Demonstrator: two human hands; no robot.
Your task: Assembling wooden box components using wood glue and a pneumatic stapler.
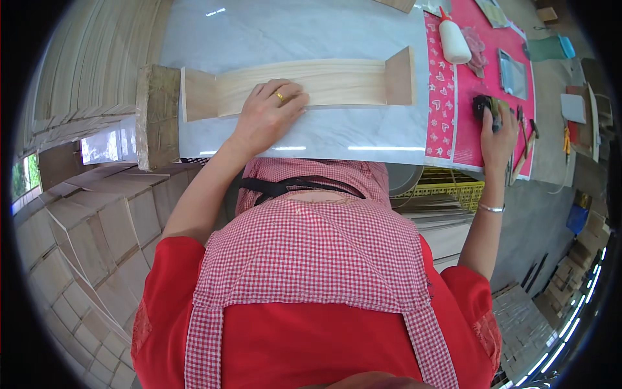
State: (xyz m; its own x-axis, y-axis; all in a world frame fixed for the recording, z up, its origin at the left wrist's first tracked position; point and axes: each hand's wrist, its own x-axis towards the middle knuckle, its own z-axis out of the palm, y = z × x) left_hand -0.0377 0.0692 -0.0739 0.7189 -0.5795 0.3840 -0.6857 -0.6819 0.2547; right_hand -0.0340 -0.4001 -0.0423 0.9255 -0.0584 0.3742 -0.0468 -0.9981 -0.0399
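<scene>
A pale wooden board (337,81) lies on the marble-patterned tabletop, with a short upright wooden end piece (400,76) at its right and another end piece (199,94) at its left. My left hand (272,113), wearing a gold ring, is bent over the near edge of the board, its fingers pressed together on the wood. At the right, my right hand (500,139) is closed around a dark hand tool (483,105) above the pink mat. The palm and fingers cover much of this tool, so its exact kind is unclear.
A thick wooden block (159,117) stands at the table's left edge. On the pink mat (470,139) are a white glue bottle (455,44) with a red tip, a clear-topped tray (513,72) and slim-handled tools (526,150). Stacked boards (97,58) rise at the left.
</scene>
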